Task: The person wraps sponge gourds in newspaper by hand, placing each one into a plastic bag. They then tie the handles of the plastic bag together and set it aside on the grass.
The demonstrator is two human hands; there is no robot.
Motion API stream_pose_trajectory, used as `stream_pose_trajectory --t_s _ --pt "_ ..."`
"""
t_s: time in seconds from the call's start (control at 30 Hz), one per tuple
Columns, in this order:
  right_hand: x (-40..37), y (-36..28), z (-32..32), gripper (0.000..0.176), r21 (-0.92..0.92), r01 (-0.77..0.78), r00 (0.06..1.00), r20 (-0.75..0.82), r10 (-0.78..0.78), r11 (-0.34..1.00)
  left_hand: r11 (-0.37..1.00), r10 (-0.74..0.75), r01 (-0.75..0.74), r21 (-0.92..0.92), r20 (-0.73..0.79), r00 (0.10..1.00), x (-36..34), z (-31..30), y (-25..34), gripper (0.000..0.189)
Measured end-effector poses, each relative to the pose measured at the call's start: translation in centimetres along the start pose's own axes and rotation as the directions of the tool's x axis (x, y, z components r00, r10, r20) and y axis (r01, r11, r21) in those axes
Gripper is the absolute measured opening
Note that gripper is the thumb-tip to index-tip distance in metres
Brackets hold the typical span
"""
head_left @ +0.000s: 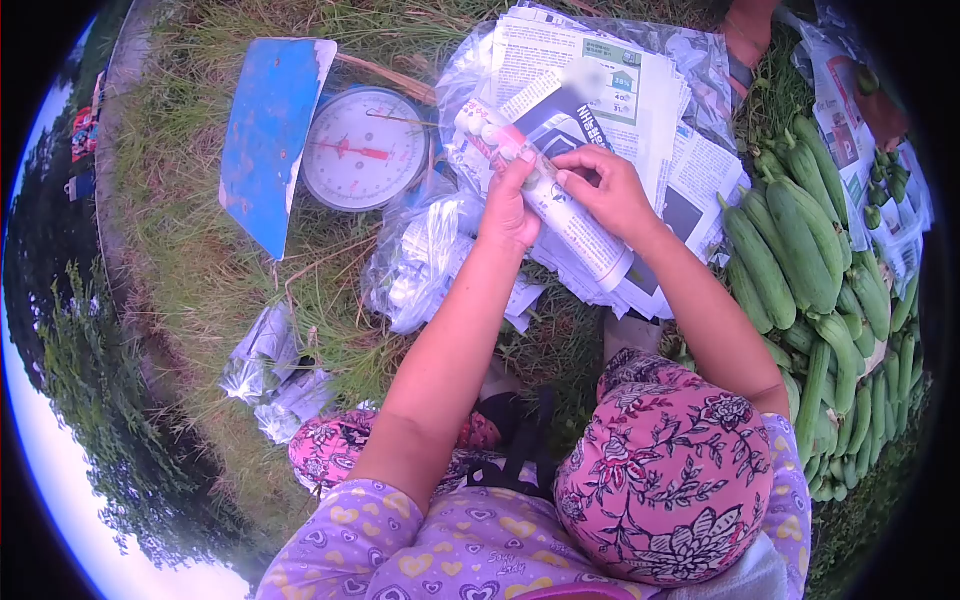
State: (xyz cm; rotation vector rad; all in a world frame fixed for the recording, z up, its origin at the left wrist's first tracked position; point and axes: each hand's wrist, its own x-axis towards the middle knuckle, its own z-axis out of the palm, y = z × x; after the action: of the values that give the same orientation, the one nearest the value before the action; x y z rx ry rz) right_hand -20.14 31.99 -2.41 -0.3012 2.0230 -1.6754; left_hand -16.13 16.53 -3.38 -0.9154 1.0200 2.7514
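Observation:
A rolled sheet of printed newspaper (578, 228) lies slanted between my two hands, above a stack of newspaper sheets (540, 48). My left hand (510, 205) is closed on the left side of the roll, thumb on top. My right hand (608, 195) touches the roll's upper right side, its thumb and index finger close together at the paper. Whatever is inside the roll is hidden. Just left of the hands is a clear plastic bag (415, 255) with wrapped paper bundles in it.
A round dial scale (365, 150) with a blue plate (270, 130) stands on the grass at the left. Green gourds (790, 240) are heaped at the right. Wrapped bundles (265, 355) lie at the lower left. Another person's limb (748, 35) shows at the top right.

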Motion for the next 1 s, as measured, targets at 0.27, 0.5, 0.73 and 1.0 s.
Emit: stream_pose_trajectory --t_s 0.27,0.5,0.73,1.0 --pt "-2.4 -0.7 -2.6 0.040 0.308 -0.262 0.964 0.122 0.235 0.915 0.991 0.078 -0.077 0.107 -0.008 0.997 -4.1 2.5 0.5 0.032" --pt "-6.2 -3.0 2.7 0.070 -0.394 0.240 0.969 0.035 -0.246 0.887 0.980 0.092 -0.095 0.175 0.021 0.996 -6.6 0.3 0.8 0.045" --pt "-8.8 -1.2 1.3 0.068 -0.213 0.026 0.977 0.211 0.020 0.977 -0.446 0.447 -0.053 0.894 0.274 0.851 -11.3 -5.1 7.8 0.067" --pt "-8.0 0.5 7.2 0.065 -0.283 -0.100 0.923 0.331 0.195 0.954 -0.339 0.477 -0.093 0.936 0.257 0.841 -8.0 -10.7 7.4 0.047"
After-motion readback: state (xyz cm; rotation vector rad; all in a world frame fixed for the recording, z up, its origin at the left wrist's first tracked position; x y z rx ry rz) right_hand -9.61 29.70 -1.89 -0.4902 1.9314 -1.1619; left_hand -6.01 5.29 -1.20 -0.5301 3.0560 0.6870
